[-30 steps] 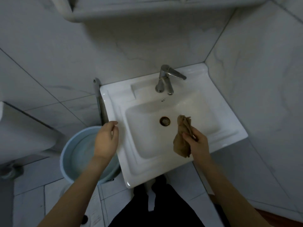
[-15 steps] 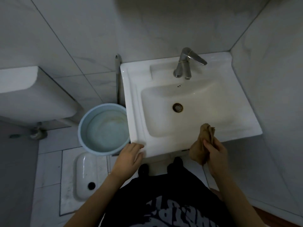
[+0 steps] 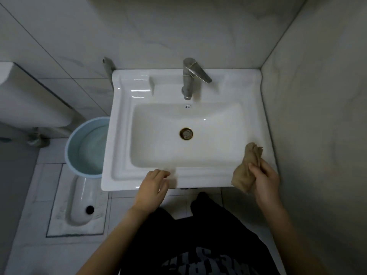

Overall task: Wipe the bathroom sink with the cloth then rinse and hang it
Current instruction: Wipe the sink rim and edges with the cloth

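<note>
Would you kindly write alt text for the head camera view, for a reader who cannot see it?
Seen from above, a person's right hand grips a bunched brown cloth at the front right rim of a white bathroom sink, while the left hand rests open on the front rim. A metal tap stands behind the basin, and a blue bucket sits on the floor to the left.

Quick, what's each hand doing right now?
Left hand: open, empty, resting on the front rim of the sink.
Right hand: closed, holding the brown cloth.
</note>
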A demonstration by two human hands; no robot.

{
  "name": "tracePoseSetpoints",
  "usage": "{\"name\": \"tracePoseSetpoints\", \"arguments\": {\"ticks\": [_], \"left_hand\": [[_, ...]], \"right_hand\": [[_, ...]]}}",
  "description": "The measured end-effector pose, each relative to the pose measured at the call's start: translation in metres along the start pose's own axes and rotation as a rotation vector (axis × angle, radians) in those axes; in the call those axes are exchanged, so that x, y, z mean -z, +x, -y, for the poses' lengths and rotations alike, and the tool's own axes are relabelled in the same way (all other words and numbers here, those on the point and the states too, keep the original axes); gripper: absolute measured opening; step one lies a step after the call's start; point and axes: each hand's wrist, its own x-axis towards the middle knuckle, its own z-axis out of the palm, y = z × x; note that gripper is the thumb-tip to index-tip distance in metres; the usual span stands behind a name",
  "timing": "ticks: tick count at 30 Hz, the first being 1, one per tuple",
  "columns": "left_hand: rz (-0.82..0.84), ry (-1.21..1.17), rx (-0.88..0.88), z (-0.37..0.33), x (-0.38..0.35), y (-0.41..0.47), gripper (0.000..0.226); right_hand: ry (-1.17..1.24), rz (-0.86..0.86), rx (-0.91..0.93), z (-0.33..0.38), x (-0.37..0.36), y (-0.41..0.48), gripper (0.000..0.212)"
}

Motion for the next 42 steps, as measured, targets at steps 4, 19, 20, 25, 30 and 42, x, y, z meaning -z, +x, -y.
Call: {"name": "tracePoseSetpoints", "arguments": {"ticks": [4,19,20,25,30,42], "left_hand": [[0.015,-0.029,0.065,-0.045,-0.028,-0.001,0.049],[-0.015,0.246,0.124,0.008,-0.029,0.046,0.046],[-0.024,0.260,0.127,0.018,-0.029,0.047,0.044],[-0.122,0.292,0.071,0.043,-0.032,0.048,0.030],[-0.231,0.304,0.078,0.038,-0.035,0.049,0.027],[-0.217,0.319,0.113,0.034,-0.033,0.049,0.024]], "right_hand": [[0.008,0.021,-0.046,0.015,0.029,0.029,0.028],[-1.044,0.511,0.687,0.031,-0.089,0.184,0.037],[-1.159,0.552,0.745,0.020,-0.101,0.201,0.038],[-1.513,0.718,0.748,-0.016,-0.140,0.238,0.025],[-1.546,0.792,0.640,-0.064,-0.126,0.202,0.036],[-1.076,1.143,0.028,-0.015,-0.168,0.172,0.029]]}}
